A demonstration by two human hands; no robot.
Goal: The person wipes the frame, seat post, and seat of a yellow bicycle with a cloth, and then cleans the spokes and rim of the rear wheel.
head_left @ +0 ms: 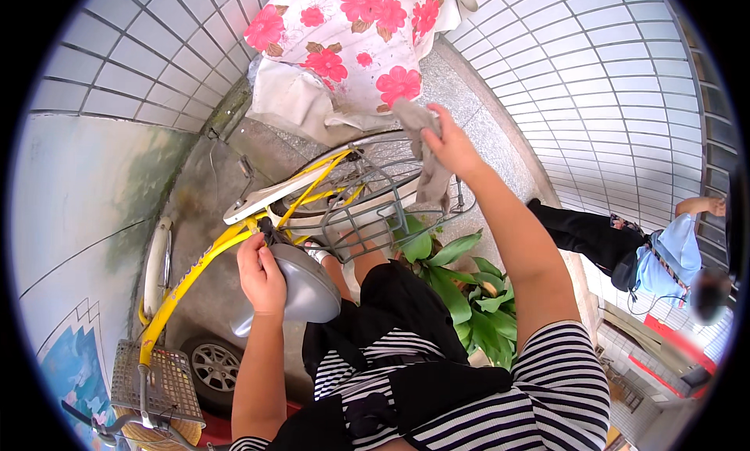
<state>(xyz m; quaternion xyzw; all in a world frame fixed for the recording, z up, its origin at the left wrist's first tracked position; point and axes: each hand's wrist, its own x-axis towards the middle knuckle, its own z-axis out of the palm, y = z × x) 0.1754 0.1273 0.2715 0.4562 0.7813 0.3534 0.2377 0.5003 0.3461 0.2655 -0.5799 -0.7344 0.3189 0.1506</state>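
A yellow bicycle [209,256] stands in front of me, its silver-grey saddle [301,288] close to my body. My left hand [262,278] is closed at the saddle's edge, near the yellow frame; part of its grip is hidden. My right hand [455,145] reaches ahead and to the right, its fingers closed on a grey-brown cloth [432,178]. The cloth hangs down beside the rear wheel and the grey wire basket [371,217]. A white fender [273,195] runs along the bicycle near the basket.
A flower-printed cover [344,60] drapes something ahead. A leafy green plant [457,283] grows right of the basket. Tiled walls [578,68] close in on both sides. A front basket [160,381] and a small car wheel [212,367] are lower left. Another person [664,256] stands at right.
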